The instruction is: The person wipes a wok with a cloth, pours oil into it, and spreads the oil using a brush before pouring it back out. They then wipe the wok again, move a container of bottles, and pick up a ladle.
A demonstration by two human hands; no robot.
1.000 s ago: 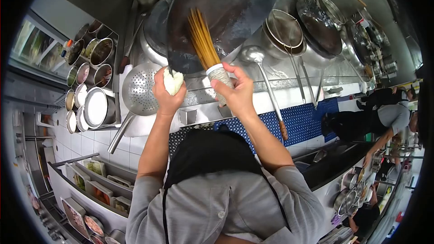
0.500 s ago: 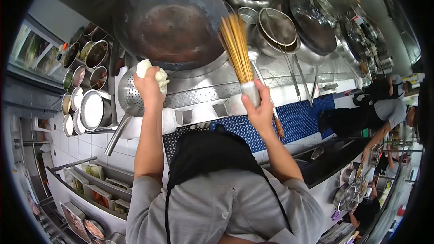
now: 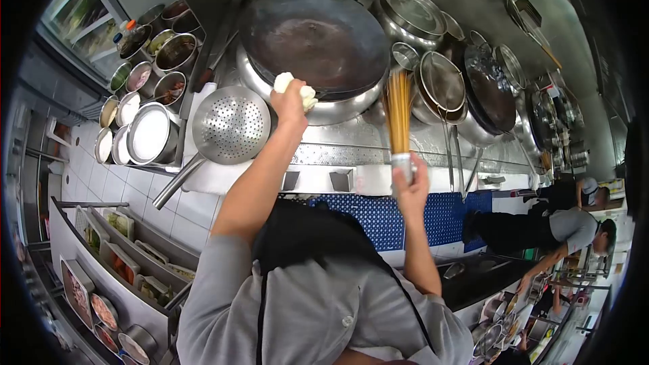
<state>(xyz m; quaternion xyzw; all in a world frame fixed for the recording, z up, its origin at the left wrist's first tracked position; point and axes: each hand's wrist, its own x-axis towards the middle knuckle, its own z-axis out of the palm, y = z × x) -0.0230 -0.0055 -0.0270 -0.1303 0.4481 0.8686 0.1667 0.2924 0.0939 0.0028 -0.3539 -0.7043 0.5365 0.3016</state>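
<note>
Big dark wok point(image 3: 314, 37) now level on its burner at twelve o'clock, no longer tipped up as a second ago. Left hand point(image 3: 289, 98) clamped on a white cloth point(image 3: 297, 86) at the wok's near rim, at seven o'clock. Bamboo brush point(image 3: 399, 115) lifted clear, upright at four o'clock of the wok, right hand point(image 3: 409, 186) gripping its handle. Scrubbing apparently over.

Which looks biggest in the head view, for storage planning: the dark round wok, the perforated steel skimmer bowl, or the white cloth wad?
1. dark round wok
2. perforated steel skimmer bowl
3. white cloth wad, gripped by the left hand
</note>
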